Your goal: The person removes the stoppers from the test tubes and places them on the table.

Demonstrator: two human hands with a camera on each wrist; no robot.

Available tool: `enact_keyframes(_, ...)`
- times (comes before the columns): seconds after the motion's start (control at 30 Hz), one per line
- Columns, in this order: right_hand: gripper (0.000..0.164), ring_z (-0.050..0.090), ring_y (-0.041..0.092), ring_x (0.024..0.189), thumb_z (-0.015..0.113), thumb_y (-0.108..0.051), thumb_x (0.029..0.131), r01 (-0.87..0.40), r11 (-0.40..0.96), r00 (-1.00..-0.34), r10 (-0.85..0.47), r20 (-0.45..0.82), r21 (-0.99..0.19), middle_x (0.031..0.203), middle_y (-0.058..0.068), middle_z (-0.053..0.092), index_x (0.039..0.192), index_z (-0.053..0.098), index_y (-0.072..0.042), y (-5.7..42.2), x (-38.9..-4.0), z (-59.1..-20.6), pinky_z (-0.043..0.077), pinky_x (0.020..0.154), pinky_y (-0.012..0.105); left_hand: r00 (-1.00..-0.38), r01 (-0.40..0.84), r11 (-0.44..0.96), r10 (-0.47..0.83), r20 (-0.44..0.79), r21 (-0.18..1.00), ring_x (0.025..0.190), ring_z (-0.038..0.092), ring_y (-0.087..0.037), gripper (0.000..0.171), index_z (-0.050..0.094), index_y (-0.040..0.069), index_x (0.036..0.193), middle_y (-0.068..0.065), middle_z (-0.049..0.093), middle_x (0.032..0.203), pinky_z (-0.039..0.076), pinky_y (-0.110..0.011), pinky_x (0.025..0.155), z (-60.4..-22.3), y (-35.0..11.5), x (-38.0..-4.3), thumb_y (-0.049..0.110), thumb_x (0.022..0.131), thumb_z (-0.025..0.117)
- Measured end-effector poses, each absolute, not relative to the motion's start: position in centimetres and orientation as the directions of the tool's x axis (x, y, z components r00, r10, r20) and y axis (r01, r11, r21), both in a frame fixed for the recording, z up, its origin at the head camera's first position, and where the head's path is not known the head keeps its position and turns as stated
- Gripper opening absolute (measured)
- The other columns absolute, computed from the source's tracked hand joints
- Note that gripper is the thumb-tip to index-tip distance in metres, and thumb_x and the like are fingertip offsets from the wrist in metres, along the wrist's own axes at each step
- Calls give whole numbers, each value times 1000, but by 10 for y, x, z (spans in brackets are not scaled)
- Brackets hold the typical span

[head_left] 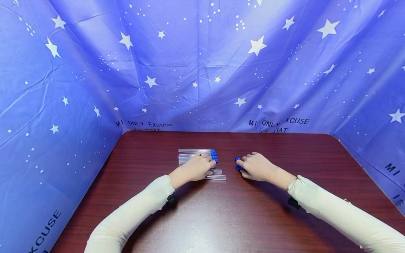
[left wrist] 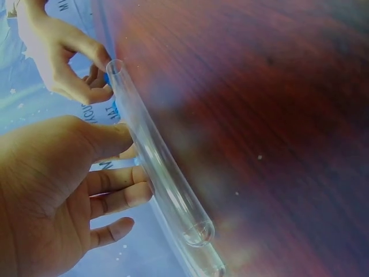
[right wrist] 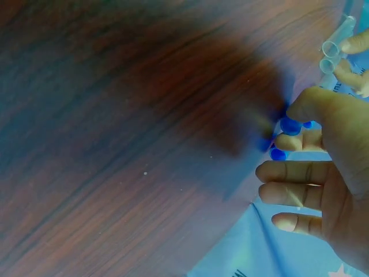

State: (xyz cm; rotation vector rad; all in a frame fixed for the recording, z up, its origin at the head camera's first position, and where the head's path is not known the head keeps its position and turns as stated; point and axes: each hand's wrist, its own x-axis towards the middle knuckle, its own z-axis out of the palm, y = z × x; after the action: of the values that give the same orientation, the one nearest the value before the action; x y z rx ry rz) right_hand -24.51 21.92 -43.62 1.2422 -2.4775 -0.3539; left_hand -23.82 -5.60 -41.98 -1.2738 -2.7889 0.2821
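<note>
My left hand (head_left: 197,166) reaches down over a clear glass test tube (left wrist: 158,153), its thumb and index finger at the tube's side. This tube has no cap, and its open mouth points right. A second uncapped test tube (left wrist: 202,259) lies alongside. On the right, my right hand (head_left: 257,166) pinches a small blue cap (right wrist: 290,126) between thumb and index finger. The other fingers extend loosely. Another blue cap (right wrist: 278,153) shows just below the index finger. Partly hidden behind my left hand are several test tubes with blue caps (head_left: 196,150), laid in a row.
Everything lies on a dark red wood-grain table (head_left: 202,214). Blue star-printed cloth (head_left: 196,63) hangs around its back and sides. The uncapped mouths face the loose caps across a short stretch of table.
</note>
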Motion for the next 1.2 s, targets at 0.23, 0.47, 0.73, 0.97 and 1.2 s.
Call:
enact_keyframes(0.23, 23, 63, 24, 66, 76, -25, 81, -710, 600, -563, -798, 214, 369, 71, 3, 61, 89, 61, -10, 217, -247, -437, 47, 60, 38, -659, 746, 652, 753, -5, -135, 106, 67, -18, 16, 64, 18, 106, 2, 72, 106, 49, -38, 91, -416, -60, -236, 33, 102, 60)
enact_keyframes(0.47, 24, 64, 25, 67, 76, -25, 80, -676, 648, -612, -759, 221, 351, 71, 5, 61, 84, 59, -9, 213, -249, -437, 49, 61, 39, -660, 746, 651, 751, -22, -139, 111, 66, -20, 16, 64, 17, 108, 2, 72, 109, 47, -45, 105, -416, -61, -235, 32, 102, 60)
enact_keyframes(0.73, 24, 64, 27, 67, 76, -26, 81, -659, 667, -640, -740, 208, 347, 71, 6, 62, 86, 59, -9, 209, -249, -437, 50, 62, 41, -666, 742, 658, 746, -25, -130, 112, 66, -20, 16, 63, 17, 105, 2, 71, 106, 44, -51, 112, -418, -62, -235, 33, 103, 58)
enact_keyframes(0.97, 24, 65, 28, 68, 76, -26, 81, -652, 674, -643, -734, 217, 348, 74, 7, 64, 91, 63, -8, 210, -247, -437, 51, 63, 42, -668, 739, 660, 744, -20, -136, 110, 67, -18, 18, 64, 19, 107, 4, 72, 105, 45, -47, 109, -418, -63, -236, 34, 104, 55)
enact_keyframes(1.2, 26, 64, 26, 66, 76, -28, 82, -654, 670, -632, -739, 233, 351, 73, 5, 63, 93, 63, -8, 210, -249, -435, 50, 61, 41, -672, 737, 666, 741, -12, -117, 111, 67, -18, 21, 65, 18, 112, 2, 73, 109, 48, -44, 103, -417, -63, -237, 33, 106, 52)
